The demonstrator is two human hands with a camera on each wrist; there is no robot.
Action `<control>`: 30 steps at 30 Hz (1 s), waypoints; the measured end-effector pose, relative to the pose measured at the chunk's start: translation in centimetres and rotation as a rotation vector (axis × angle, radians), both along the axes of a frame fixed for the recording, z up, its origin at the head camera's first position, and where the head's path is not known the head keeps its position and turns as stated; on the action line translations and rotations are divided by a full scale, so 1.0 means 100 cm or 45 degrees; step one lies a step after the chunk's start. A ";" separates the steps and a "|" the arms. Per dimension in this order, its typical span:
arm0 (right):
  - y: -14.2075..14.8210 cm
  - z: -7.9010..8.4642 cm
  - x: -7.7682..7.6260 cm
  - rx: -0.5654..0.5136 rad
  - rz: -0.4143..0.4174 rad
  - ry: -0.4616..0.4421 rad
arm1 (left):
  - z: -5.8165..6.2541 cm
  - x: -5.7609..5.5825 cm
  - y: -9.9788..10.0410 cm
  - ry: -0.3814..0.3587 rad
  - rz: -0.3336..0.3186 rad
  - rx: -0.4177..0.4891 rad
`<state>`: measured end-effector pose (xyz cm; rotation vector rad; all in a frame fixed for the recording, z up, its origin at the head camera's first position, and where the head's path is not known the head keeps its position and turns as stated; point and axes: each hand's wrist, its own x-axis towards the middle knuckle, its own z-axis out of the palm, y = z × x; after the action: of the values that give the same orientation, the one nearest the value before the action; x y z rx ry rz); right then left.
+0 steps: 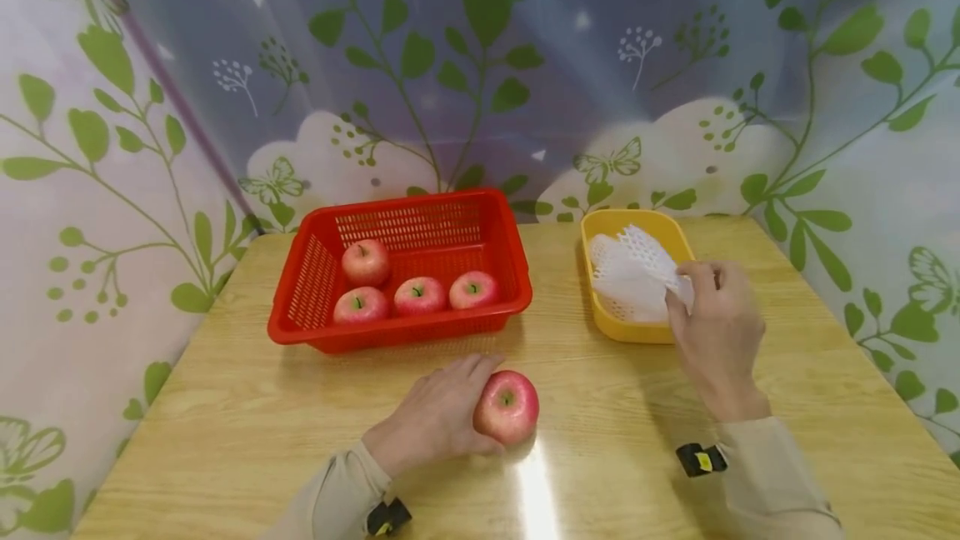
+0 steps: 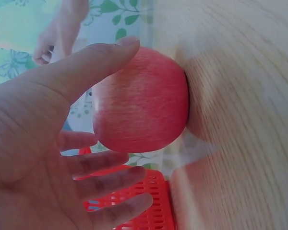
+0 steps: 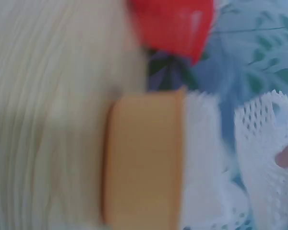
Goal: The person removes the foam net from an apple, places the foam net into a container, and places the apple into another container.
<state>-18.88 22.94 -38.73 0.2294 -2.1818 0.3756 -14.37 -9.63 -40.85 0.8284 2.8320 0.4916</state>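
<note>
A red apple [image 1: 507, 408] stands on the table in front of the red basket. My left hand [image 1: 442, 415] is cupped loosely at its left side. In the left wrist view the thumb [image 2: 93, 62] lies against the apple, while the other fingers are spread and fairly straight. My right hand [image 1: 720, 327] pinches a white foam net sleeve [image 3: 266, 158] at the right side of the yellow basket [image 1: 630, 332]. More white foam nets [image 1: 626, 277] lie in that basket. Part of the pinching fingers is cut off in the right wrist view.
The red basket [image 1: 397, 332] stands at the back left with several apples [image 1: 420, 296] in it. A patterned curtain [image 1: 450, 65] hangs close behind and beside the wooden table [image 1: 225, 407]. Both wrists carry black straps.
</note>
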 end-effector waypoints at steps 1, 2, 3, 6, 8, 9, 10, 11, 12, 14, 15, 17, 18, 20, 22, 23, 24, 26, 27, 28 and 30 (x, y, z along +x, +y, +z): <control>0.003 -0.002 -0.004 0.052 -0.009 0.015 | 0.000 0.001 0.000 -0.001 -0.001 0.000; 0.006 -0.005 -0.007 0.113 -0.004 -0.008 | 0.000 0.001 0.000 -0.004 -0.001 0.001; 0.008 -0.008 -0.010 0.173 0.013 -0.075 | 0.000 0.002 0.000 -0.009 -0.004 0.000; 0.013 -0.019 -0.015 0.340 0.088 -0.458 | -0.001 0.003 0.000 -0.021 -0.017 -0.008; 0.015 -0.025 -0.014 0.367 0.111 -0.763 | -0.002 0.003 0.000 -0.031 -0.025 -0.015; 0.016 -0.027 -0.014 0.370 0.101 -0.891 | -0.002 0.003 0.000 -0.033 -0.028 -0.018; 0.016 -0.028 -0.014 0.372 0.090 -0.991 | -0.002 0.003 0.000 -0.033 -0.029 -0.022; 0.016 -0.029 -0.014 0.361 0.079 -1.067 | -0.003 0.003 0.000 -0.037 -0.028 -0.025; 0.016 -0.028 -0.014 0.336 0.064 -1.120 | -0.003 0.003 0.000 -0.036 -0.028 -0.027; 0.016 -0.027 -0.015 0.303 0.043 -1.160 | -0.002 0.003 0.000 -0.024 -0.028 -0.030; 0.016 -0.026 -0.015 0.285 0.039 -1.166 | -0.002 0.003 0.000 -0.020 -0.028 -0.031; 0.015 -0.025 -0.015 0.236 0.043 -1.168 | -0.002 0.003 0.001 -0.013 -0.034 -0.029; 0.015 -0.024 -0.015 0.212 0.044 -1.168 | -0.003 0.003 0.001 -0.005 -0.040 -0.030; 0.016 -0.024 -0.014 0.165 0.051 -1.153 | -0.002 0.003 0.002 0.004 -0.050 -0.025; 0.016 -0.024 -0.011 0.132 0.053 -1.137 | -0.002 0.002 0.003 0.027 -0.068 -0.020; 0.016 -0.023 -0.010 0.121 0.053 -1.119 | -0.002 0.002 0.004 0.042 -0.075 -0.016; 0.015 -0.023 -0.008 0.111 0.056 -1.095 | -0.001 0.002 0.004 0.055 -0.080 -0.014; 0.013 -0.021 -0.006 0.096 0.064 -1.031 | -0.001 0.001 0.004 0.075 -0.083 -0.005; 0.012 -0.020 -0.004 0.091 0.066 -0.992 | 0.000 0.001 0.005 0.076 -0.086 0.003; 0.010 -0.019 -0.003 0.083 0.066 -0.949 | 0.000 0.001 0.005 0.072 -0.087 0.007; 0.006 -0.016 -0.001 0.062 0.070 -0.860 | 0.000 0.002 0.006 0.050 -0.078 0.015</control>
<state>-18.98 23.55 -40.30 0.2090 -2.8548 0.4799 -14.20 -9.04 -40.88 0.9340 2.8317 0.4893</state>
